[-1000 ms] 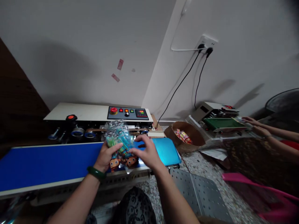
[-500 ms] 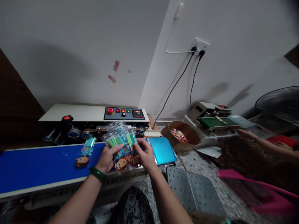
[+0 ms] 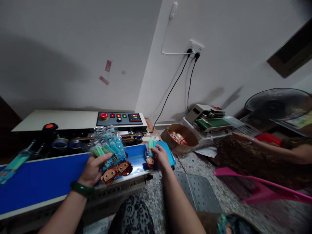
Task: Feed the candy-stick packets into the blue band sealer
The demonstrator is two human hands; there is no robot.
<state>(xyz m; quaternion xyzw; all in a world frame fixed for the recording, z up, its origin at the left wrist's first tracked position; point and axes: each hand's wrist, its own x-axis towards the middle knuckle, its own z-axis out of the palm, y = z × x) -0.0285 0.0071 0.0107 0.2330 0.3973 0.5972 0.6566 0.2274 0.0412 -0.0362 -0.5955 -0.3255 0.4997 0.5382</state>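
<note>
My left hand [image 3: 94, 168], with a green bangle on the wrist, grips a fanned bunch of clear toy packets [image 3: 109, 152] with cartoon heads at their lower ends, held over the blue conveyor belt [image 3: 44, 177]. My right hand [image 3: 161, 156] holds a single toy packet [image 3: 150, 152] upright at the belt's right end. Another packet [image 3: 13, 165] lies on the belt at the far left, beside the sealing machine [image 3: 73, 125].
The machine's control panel [image 3: 119, 117] has a red button and lit display. A brown bowl of sweets [image 3: 179, 141] stands to the right. Another person's arm [image 3: 265, 148] reaches toward a smaller green-belt machine [image 3: 209, 122]. A fan [image 3: 278, 105] and pink chair [image 3: 255, 190] are right.
My right hand pulled one packet off the bunch and carried it right. The packet lying on the belt travelled to the far left. The view swung rightward.
</note>
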